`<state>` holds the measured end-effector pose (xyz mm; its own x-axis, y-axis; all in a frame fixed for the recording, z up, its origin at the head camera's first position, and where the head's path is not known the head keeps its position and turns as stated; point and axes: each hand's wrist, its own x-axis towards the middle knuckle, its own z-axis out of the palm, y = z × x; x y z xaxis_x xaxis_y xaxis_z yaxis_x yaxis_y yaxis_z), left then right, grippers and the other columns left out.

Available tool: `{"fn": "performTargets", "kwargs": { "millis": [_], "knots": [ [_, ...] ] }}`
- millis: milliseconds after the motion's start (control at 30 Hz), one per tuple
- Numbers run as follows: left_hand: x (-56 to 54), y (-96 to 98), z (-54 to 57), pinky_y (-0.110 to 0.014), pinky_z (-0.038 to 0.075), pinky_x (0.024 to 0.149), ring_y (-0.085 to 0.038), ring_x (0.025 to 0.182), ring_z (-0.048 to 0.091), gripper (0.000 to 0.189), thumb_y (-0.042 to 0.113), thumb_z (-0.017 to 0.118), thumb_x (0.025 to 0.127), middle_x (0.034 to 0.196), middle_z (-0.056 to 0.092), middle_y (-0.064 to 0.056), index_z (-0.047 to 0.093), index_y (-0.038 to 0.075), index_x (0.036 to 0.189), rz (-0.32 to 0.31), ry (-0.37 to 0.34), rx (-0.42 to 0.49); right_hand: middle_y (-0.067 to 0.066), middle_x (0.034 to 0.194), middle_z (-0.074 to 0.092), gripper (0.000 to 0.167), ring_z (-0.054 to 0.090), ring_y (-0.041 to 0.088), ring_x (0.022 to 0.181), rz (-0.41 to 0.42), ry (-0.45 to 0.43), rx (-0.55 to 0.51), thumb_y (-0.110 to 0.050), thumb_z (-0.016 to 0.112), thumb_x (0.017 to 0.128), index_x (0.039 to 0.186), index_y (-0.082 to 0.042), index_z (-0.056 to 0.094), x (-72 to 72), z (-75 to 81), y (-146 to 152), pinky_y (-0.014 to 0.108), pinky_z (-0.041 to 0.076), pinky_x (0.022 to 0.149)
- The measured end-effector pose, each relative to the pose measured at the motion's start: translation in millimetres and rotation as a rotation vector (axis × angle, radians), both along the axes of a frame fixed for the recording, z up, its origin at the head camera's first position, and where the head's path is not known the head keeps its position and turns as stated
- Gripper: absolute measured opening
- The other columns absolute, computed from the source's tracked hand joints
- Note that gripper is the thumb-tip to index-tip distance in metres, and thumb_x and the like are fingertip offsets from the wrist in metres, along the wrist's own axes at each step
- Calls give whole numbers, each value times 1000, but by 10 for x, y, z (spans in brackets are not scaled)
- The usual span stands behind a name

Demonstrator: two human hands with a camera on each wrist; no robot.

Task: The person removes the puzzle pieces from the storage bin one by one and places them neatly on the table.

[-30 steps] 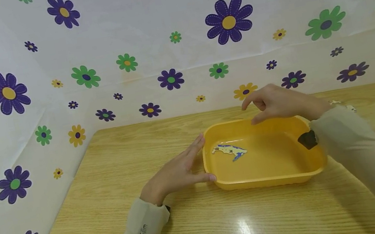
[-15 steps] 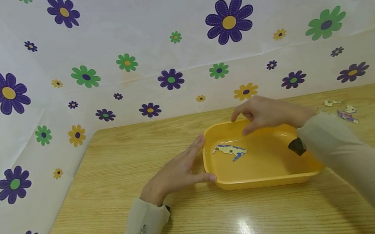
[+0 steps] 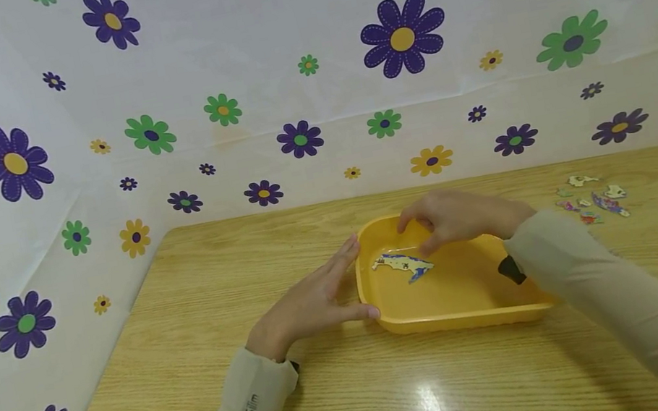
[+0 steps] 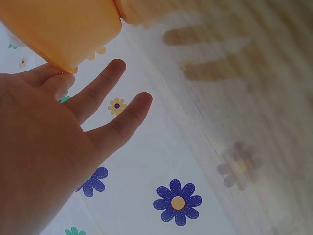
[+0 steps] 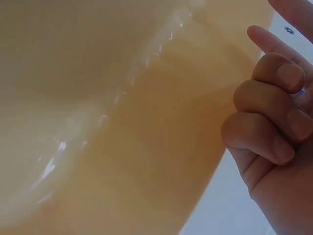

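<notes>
A yellow plastic tub [image 3: 468, 319] rests on the wooden table. Inside it, near the left end, lies one flat, irregular cut-out piece [image 3: 402, 264], cream with blue edges. My left hand [image 3: 313, 304] is spread against the tub's left end, thumb by the near corner and straight fingertips at the far one. The left wrist view shows part of that hand touching the rim. Over the tub, my right hand [image 3: 456, 214] reaches toward the piece, thumb and index finger apart. In the right wrist view its other fingers [image 5: 257, 93] are curled in, with nothing held.
Several small cut-out pieces [image 3: 609, 204] in cream, blue, red and green lie on the table [image 3: 233, 259] to the right of the tub. A white flowered sheet [image 3: 251, 65] hangs behind and to the left.
My right hand has moved left and down into the tub, closer to the piece. Its forearm no longer hides the pieces on the right. The left hand and tub stay put.
</notes>
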<state>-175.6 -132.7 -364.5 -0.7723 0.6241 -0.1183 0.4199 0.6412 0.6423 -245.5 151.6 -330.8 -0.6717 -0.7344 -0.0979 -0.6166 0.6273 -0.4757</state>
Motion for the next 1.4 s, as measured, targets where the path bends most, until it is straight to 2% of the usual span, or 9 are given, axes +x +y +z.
{"fn": "performTargets", "kwargs": {
  "millis": [133,433,667,900,1167,1400],
  "knots": [
    [1,1,2,-45,21,122,-19,153,14,108,58,73,88,170,3,5,11,16,165,-3,1,-1,-3,67,49,43,44,12,61,10,8,30,-15,79,84,122,-1,68,-8,-62,-37,28,37,58],
    [-4,-2,-2,-44,20,122,-19,153,14,107,56,74,88,170,4,2,12,14,164,-11,14,0,-1,71,52,49,45,13,63,19,-35,106,-19,83,81,123,-2,66,3,-140,-110,28,40,59],
    [1,5,-2,-43,20,122,-18,153,14,107,56,74,88,170,4,3,10,15,164,-10,15,-3,2,90,59,54,53,18,81,18,-55,158,-26,84,83,128,-4,65,-10,-219,-121,36,49,77],
    [-5,2,-9,-44,20,122,-19,153,13,107,56,73,89,170,2,3,10,14,164,-18,21,-10,4,107,65,57,57,20,91,32,-84,155,-28,84,82,130,-4,64,-6,-304,-120,41,52,88],
    [-1,-4,8,-45,21,122,-21,153,14,107,57,73,89,170,3,2,10,13,164,-19,22,-8,10,121,66,57,58,27,106,24,-36,169,-32,82,83,128,-1,65,31,-302,-174,50,48,102],
    [-3,5,8,-45,20,122,-19,153,13,108,58,73,88,170,1,6,9,15,164,-9,6,-12,7,114,69,50,60,24,100,25,13,183,-30,80,82,121,-1,69,26,-320,-220,47,50,98]
  ]
}}
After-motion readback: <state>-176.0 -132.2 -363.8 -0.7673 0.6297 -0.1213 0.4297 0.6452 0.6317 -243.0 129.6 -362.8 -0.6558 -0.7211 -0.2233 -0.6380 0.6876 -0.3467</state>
